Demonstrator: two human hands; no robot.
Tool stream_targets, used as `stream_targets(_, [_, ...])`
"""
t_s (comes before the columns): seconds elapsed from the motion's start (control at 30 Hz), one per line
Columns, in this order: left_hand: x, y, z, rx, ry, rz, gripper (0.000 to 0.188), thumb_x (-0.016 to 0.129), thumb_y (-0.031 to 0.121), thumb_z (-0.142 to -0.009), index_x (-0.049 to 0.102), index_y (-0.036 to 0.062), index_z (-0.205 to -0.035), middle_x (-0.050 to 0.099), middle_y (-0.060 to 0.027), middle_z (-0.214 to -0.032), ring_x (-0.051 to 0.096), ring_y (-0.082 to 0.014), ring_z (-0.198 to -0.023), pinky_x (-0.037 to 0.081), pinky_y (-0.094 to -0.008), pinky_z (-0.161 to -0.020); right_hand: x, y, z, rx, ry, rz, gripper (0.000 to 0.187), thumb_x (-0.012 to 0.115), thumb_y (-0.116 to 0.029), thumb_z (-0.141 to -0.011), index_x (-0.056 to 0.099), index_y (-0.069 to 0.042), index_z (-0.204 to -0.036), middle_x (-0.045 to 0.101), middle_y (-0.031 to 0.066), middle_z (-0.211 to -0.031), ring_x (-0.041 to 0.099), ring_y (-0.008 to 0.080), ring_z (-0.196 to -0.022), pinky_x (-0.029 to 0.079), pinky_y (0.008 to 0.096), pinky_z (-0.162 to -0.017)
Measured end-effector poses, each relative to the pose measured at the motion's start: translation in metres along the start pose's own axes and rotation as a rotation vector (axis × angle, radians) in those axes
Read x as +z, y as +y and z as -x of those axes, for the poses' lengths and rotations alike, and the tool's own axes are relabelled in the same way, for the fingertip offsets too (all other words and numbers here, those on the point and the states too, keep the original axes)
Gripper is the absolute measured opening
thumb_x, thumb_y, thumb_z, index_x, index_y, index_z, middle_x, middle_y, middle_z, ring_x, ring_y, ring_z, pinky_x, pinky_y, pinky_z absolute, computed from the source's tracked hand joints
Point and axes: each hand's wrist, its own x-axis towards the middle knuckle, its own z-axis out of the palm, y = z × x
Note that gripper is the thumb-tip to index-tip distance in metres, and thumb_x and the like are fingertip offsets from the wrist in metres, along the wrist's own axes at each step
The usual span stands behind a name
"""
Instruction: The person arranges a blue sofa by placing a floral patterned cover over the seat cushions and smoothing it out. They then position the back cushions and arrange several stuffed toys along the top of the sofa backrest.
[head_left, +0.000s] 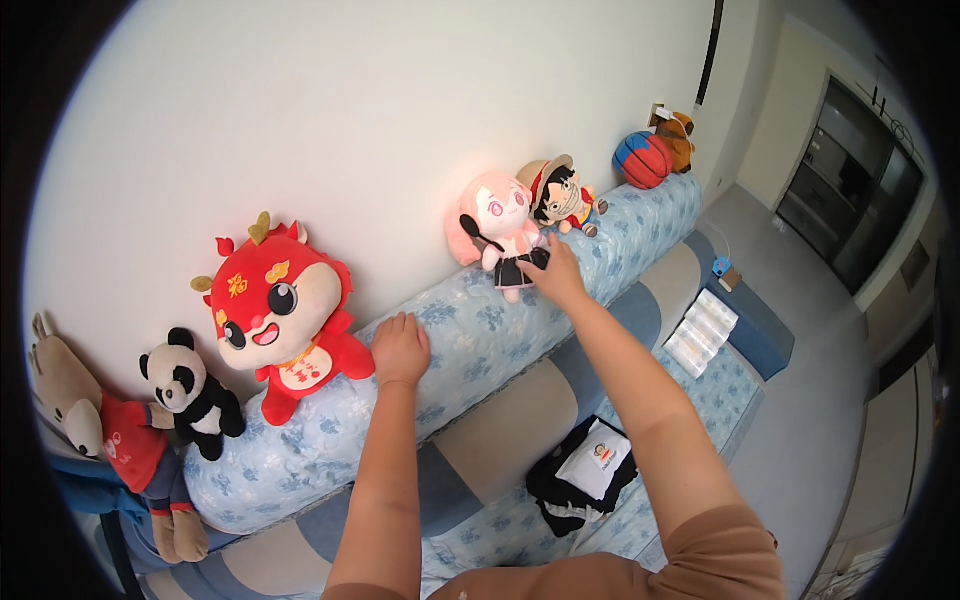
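A pink-haired plush doll (pixel 505 225) in a black skirt sits on the padded sofa back, a black spoon-shaped piece (pixel 480 232) in front of its hair. My right hand (pixel 562 275) has its thumb at the skirt and its fingers along the doll's right side, gripping it. Beside that doll leans a plush boy doll (pixel 565 195) in a straw hat. My left hand (pixel 402 348) lies on the blue floral sofa cover (pixel 470 345) with its fingers resting down, holding nothing. Close to it sits a big red dragon plush (pixel 285 310).
Further left are a panda plush (pixel 190 390) and a brown plush animal (pixel 130 440) in a red shirt. A red-and-blue ball (pixel 642 160) and a brown plush (pixel 680 140) stand at the far end. Folded clothes (pixel 585 470) and a white pack (pixel 700 335) lie on the seat.
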Motion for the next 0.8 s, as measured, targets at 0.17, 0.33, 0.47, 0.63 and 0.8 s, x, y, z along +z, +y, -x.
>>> stream_targets(0.17, [0.015, 0.002, 0.001, 0.121, 0.185, -0.008, 0.039, 0.055, 0.014, -0.077, 0.054, 0.0017, -0.115, 0.057, -0.0158, -0.113, 0.055, -0.0316, -0.098, 0.044, -0.0399, -0.087, 0.023, -0.012, -0.031, 0.092, -0.145, 0.094, 0.107, 0.082, -0.043, -0.054, 0.027, -0.005, -0.138, 0.042, 0.0193, -0.131, 0.044, 0.0357, -0.119, 0.039, 0.0404, -0.097])
stream_targets(0.33, [0.009, 0.003, -0.001, 0.092, 0.172, 0.04, 0.053, 0.056, 0.011, -0.074, 0.047, 0.0019, -0.125, 0.053, -0.0178, -0.121, 0.055, -0.0321, -0.101, 0.045, -0.0411, -0.086, 0.034, -0.013, -0.04, 0.212, -0.268, 0.056, 0.111, 0.083, -0.042, -0.051, 0.025, -0.001, -0.136, 0.037, 0.0224, -0.13, 0.043, 0.037, -0.117, 0.04, 0.0402, -0.098])
stream_targets(0.47, [0.012, 0.001, 0.0, 0.092, 0.201, 0.044, 0.057, 0.057, 0.009, -0.071, 0.046, 0.002, -0.126, 0.052, -0.0192, -0.122, 0.054, -0.0333, -0.101, 0.045, -0.0416, -0.085, 0.032, -0.006, -0.045, 0.178, -0.332, -0.016, 0.104, 0.083, -0.036, -0.052, 0.028, -0.001, -0.134, 0.038, 0.0229, -0.125, 0.046, 0.0351, -0.114, 0.043, 0.04, -0.093])
stream_targets(0.63, [0.011, -0.007, 0.007, 0.077, 0.257, 0.044, 0.047, 0.056, 0.007, -0.069, 0.05, 0.0006, -0.116, 0.052, -0.0199, -0.115, 0.053, -0.0358, -0.099, 0.044, -0.0431, -0.085, 0.074, -0.052, -0.011, -0.141, -0.171, -0.15, 0.087, 0.081, -0.029, -0.056, 0.033, -0.001, -0.123, 0.038, 0.0218, -0.118, 0.047, 0.0386, -0.107, 0.043, 0.0432, -0.089])
stream_targets(0.8, [0.02, -0.004, 0.007, 0.16, 0.38, 0.026, 0.042, 0.058, 0.009, -0.067, 0.052, 0.0007, -0.107, 0.052, -0.0179, -0.11, 0.051, -0.0358, -0.1, 0.042, -0.0433, -0.086, 0.11, -0.112, 0.002, -0.16, -0.262, -0.275, 0.084, 0.083, -0.027, -0.057, 0.035, 0.001, -0.12, 0.039, 0.0222, -0.116, 0.045, 0.0399, -0.107, 0.041, 0.0444, -0.09])
